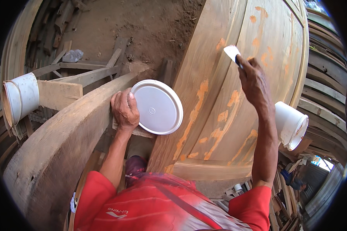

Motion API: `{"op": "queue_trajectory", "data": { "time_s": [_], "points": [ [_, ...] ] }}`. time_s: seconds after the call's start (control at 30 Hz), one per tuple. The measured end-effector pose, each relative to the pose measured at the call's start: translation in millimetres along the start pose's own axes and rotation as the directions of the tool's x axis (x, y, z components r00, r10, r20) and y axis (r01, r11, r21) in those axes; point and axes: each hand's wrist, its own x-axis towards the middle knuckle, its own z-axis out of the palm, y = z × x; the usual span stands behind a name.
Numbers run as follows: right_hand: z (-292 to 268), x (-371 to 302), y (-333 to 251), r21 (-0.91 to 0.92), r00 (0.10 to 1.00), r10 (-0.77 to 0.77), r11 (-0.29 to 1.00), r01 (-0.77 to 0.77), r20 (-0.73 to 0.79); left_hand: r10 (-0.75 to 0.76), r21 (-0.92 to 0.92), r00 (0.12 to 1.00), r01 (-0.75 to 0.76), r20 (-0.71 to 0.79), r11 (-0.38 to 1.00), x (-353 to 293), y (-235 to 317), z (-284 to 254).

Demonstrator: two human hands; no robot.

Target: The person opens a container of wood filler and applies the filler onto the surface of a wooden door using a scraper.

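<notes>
My left hand (125, 109) grips the rim of a round white plastic lid (158, 102), thumb on top, beside the left edge of a wooden panelled door (204, 57). Smears of orange filler (199, 106) run over the door's frame and panel. Above the panel, my right hand (255, 81) has its fingers wrapped round a putty knife (232, 53). The knife's pale blade points up and left. Whether the blade touches the wood I cannot tell.
A white bucket (287, 123) lies tilted at the door's right edge, and another white bucket (21, 98) sits at the far left by a timber piece. A thick curved beam (61, 131) runs along my left. Stacked boards (324, 96) line the right side.
</notes>
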Motion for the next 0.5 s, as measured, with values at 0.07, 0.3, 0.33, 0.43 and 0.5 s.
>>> {"op": "queue_trajectory", "data": {
  "time_s": [0.07,0.3,0.33,0.43,0.5],
  "points": [
    [-7,27,-9,-0.008,0.996,0.072,0.997,-0.072,0.044,-0.002,-0.009,1.0,0.002,0.026,1.0,0,1,-2],
    [-3,65,-40,-0.215,0.943,0.177,0.969,-0.117,0.283,0.033,-0.033,0.999,-0.033,-0.006,0.999,2,-1,1],
    [-3,59,-45,-0.247,0.938,0.188,0.962,-0.116,0.291,0.032,-0.037,0.999,-0.032,0.001,0.999,2,-2,1],
    [8,37,-49,-0.237,0.934,0.159,0.968,-0.084,0.32,0.041,-0.039,0.999,-0.041,0.0,0.998,2,-1,0],
    [15,18,-51,-0.204,0.947,0.105,0.978,-0.043,0.304,0.049,-0.047,0.999,-0.05,-0.002,0.998,2,0,-2]
  ]
}}
